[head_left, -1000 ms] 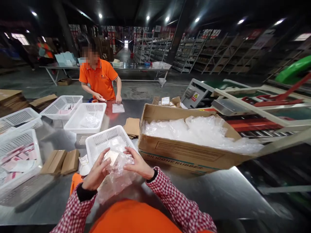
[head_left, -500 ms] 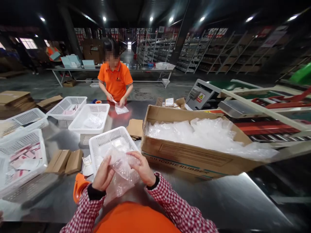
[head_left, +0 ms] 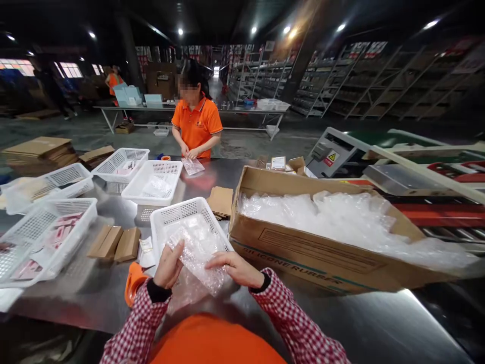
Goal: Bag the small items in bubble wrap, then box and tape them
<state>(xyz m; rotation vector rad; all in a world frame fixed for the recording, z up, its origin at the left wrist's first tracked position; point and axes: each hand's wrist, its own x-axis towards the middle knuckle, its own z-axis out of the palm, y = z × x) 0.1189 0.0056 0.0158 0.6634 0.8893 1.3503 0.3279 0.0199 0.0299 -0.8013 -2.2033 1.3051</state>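
A clear bubble wrap bag (head_left: 200, 265) is stretched between both hands over the metal table. My left hand (head_left: 169, 265) pinches its upper left edge between thumb and fingers. My right hand (head_left: 238, 268) grips the bag's right side, thumb hidden, fingers lying across the plastic. More clear plastic lies on the table beneath. Just beyond the hands, a white perforated basket (head_left: 161, 217) holds more bubble wrap bags. An orange tape dispenser (head_left: 133, 284) lies left of my left wrist.
To the right stands a large cardboard box (head_left: 295, 247) full of clear bags. Folded brown cartons (head_left: 113, 243) and several white baskets (head_left: 127, 194) are at left. Flat brown cardboard (head_left: 220, 201) lies beside the box. Across the table, a co-worker in an orange shirt (head_left: 197, 124) handles a bag.
The view has swung left, so things appear farther right. The bag between my hands is now flatter and more spread out. The co-worker's hands have drawn closer together over their bag.
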